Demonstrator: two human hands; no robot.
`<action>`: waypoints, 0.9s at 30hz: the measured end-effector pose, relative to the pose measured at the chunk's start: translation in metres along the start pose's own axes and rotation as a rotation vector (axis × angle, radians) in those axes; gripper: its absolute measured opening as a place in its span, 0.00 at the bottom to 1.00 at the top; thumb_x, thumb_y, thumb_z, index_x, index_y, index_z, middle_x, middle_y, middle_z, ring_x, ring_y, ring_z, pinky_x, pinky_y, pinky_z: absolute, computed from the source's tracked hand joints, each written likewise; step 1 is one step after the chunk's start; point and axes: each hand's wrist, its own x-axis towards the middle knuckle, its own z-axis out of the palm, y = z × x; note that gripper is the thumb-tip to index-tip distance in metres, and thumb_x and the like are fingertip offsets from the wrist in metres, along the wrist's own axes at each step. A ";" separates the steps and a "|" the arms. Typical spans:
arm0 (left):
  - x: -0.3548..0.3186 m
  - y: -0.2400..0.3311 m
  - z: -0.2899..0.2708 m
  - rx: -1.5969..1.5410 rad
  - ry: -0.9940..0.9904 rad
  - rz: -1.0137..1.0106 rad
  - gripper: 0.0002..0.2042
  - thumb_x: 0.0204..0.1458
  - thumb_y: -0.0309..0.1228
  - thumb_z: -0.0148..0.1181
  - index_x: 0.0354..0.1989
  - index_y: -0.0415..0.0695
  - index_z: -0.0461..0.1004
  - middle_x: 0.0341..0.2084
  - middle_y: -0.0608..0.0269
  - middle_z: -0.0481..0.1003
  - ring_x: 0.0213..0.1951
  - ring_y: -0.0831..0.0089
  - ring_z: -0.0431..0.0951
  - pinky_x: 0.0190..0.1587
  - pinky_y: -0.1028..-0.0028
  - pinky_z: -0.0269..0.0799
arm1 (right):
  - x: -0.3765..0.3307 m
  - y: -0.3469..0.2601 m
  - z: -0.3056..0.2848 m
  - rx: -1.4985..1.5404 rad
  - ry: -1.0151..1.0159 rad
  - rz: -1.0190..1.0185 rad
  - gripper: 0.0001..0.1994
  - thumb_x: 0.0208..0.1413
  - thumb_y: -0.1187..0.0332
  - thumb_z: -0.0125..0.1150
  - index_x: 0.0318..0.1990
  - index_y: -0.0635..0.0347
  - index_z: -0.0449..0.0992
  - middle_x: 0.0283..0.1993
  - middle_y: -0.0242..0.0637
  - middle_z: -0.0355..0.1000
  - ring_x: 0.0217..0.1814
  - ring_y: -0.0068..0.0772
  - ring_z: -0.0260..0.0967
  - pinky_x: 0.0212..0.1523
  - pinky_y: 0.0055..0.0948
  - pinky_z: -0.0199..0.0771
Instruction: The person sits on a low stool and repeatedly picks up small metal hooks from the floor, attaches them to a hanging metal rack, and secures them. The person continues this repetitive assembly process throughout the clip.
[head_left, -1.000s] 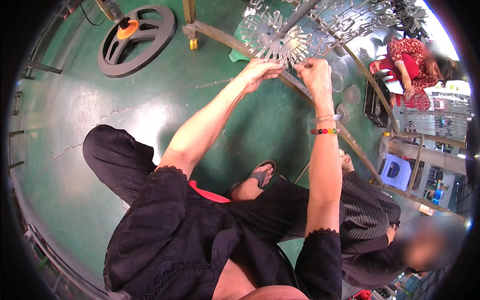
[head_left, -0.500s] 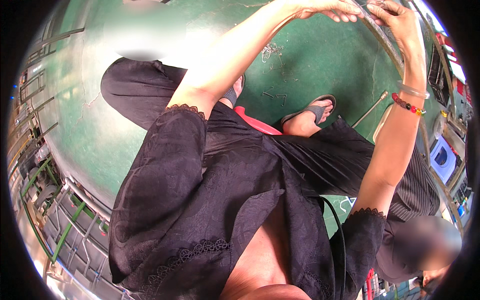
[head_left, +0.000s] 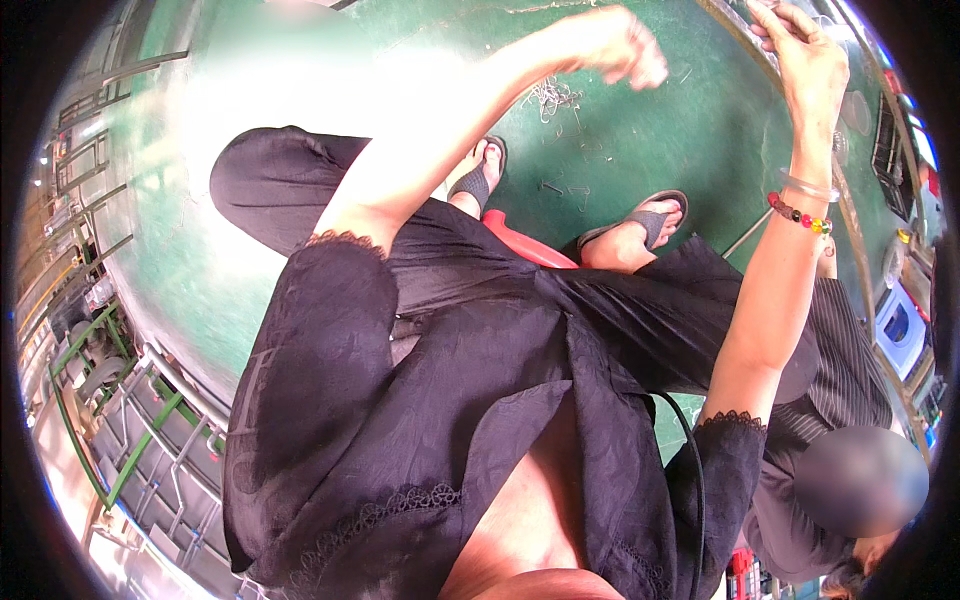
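The green floor (head_left: 590,140) extended around the red plastic seat (head_left: 525,240), which served as the reference for all positions. The person in striped trousers (head_left: 845,365) was located to its right. The metal frame rail (head_left: 736,36) ran beyond the seat and to the right. The pale blue plastic stool (head_left: 905,355) stood farther to the right. The right hand (head_left: 805,55) was raised beyond and right of the seat, near the rail, thumb and fingertips close together; whether they gripped anything could not be determined. The left hand (head_left: 630,55) was positioned beyond the seat, fingers curled and motion-blurred; its grip could not be determined. The pile of silver metal hooks (head_left: 552,98) lay on the floor beyond the seat. Loose hooks (head_left: 578,190) lay nearer the seat. The beaded bracelet (head_left: 800,216) encircled the right wrist.
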 end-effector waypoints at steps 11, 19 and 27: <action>-0.106 -0.180 0.071 0.762 0.191 -0.391 0.12 0.39 0.38 0.67 0.28 0.43 0.78 0.24 0.53 0.77 0.32 0.56 0.77 0.36 0.62 0.71 | 0.001 0.005 0.003 -0.189 0.253 -0.330 0.08 0.43 0.69 0.63 0.28 0.66 0.77 0.21 0.43 0.72 0.22 0.28 0.69 0.27 0.28 0.67; -0.088 -0.196 0.072 0.438 0.706 -0.530 0.13 0.44 0.37 0.63 0.26 0.39 0.73 0.26 0.48 0.74 0.35 0.53 0.75 0.38 0.61 0.69 | 0.005 0.007 0.003 -0.172 0.311 -0.322 0.08 0.43 0.68 0.64 0.28 0.64 0.77 0.21 0.42 0.72 0.22 0.29 0.69 0.27 0.28 0.67; -0.108 -0.204 0.085 0.923 0.612 -0.336 0.09 0.46 0.33 0.57 0.29 0.39 0.71 0.24 0.49 0.73 0.32 0.55 0.75 0.32 0.60 0.72 | 0.007 0.008 0.000 -0.143 0.247 -0.308 0.09 0.43 0.67 0.64 0.28 0.64 0.77 0.21 0.42 0.73 0.23 0.31 0.70 0.27 0.28 0.67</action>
